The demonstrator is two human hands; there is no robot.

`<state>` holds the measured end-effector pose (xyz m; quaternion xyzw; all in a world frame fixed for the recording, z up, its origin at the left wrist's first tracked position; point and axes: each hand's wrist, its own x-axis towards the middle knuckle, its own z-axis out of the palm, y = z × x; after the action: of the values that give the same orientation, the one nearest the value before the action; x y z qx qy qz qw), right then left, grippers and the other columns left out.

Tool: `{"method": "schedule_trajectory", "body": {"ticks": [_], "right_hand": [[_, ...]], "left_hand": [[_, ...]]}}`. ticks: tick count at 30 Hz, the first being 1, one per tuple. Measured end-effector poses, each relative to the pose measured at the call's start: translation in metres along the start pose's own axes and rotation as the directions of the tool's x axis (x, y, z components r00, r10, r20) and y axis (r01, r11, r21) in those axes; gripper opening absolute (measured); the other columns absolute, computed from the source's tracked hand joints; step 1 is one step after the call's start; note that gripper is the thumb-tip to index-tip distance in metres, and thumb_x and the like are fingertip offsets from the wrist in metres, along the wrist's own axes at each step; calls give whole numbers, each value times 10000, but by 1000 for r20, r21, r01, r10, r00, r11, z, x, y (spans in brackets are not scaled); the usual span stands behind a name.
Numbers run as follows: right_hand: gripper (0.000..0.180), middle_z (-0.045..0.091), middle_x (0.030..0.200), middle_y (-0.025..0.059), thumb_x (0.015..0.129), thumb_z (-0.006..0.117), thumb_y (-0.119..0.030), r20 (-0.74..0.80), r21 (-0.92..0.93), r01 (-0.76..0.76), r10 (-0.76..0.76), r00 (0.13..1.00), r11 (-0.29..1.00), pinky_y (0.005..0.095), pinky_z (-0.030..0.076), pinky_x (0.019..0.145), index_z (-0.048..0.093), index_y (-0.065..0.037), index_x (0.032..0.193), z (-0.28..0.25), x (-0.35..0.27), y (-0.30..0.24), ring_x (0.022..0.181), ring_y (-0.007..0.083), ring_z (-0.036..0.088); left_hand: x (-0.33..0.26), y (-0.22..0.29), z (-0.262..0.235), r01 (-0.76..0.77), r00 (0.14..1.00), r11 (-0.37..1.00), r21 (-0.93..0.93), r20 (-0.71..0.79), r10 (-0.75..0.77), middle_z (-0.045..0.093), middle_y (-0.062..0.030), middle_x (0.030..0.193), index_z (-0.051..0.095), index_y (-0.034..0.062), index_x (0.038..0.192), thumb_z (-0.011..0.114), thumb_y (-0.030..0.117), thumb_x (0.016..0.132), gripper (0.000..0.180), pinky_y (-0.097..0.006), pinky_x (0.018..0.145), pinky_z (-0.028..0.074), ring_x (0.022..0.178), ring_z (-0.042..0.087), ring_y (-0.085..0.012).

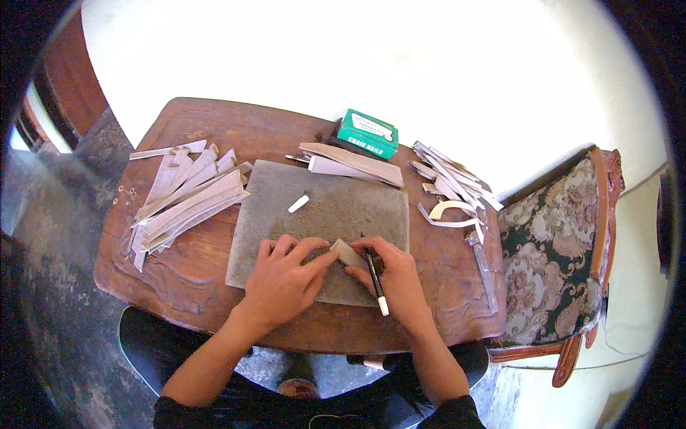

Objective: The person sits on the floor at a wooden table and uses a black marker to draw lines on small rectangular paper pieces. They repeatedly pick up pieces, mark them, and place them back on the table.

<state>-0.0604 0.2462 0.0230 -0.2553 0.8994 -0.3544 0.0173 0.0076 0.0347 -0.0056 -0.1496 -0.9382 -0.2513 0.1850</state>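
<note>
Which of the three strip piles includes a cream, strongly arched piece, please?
The right pile: its cream piece bends like an arch, while the left pile and middle pile show straighter strips.

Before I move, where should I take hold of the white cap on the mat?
Probably pinch its middle from above, across the long sides: the white cap is slim and lies slanted on the mat, nothing touching its sides.

Beyond the left hand [286, 280], open grey board [361, 211] around white cap [299, 204]
</note>
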Motion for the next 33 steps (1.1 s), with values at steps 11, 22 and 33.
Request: {"method": "schedule_trajectory", "body": {"ticks": [11, 22, 33], "right_hand": [[805, 637, 862, 79, 1060, 255, -660, -80, 945, -3, 243, 967, 326, 338, 523, 667, 643, 32, 1201, -49, 1, -6, 799, 218, 647], [193, 653, 990, 77, 862, 721, 6, 111, 735, -175, 138, 984, 655, 302, 549, 831, 632, -28, 1030, 12, 18, 22, 907, 166, 677], [184, 653, 924, 70, 800, 769, 35, -4, 540, -92, 112, 994, 836, 269, 501, 796, 604, -37, 841, 17, 12, 28, 868, 127, 629]], "left_hand": [[0, 1, -2, 14, 998, 999, 44, 60, -17, 613, -16, 1157, 719, 264, 1255, 717, 220, 844, 413, -453, 880, 400, 1036, 542, -273], [1, 0, -2, 18, 997, 999, 44, 68, -21, 618, -5, 1099, 735, 264, 1236, 729, 198, 827, 415, -438, 866, 402, 1010, 540, -264], [1, -4, -4, 48, 997, 998, -37, 57, -46, 637, -8, 1100, 756, 232, 1202, 735, 153, 823, 387, -429, 863, 407, 1009, 560, -259]]}}
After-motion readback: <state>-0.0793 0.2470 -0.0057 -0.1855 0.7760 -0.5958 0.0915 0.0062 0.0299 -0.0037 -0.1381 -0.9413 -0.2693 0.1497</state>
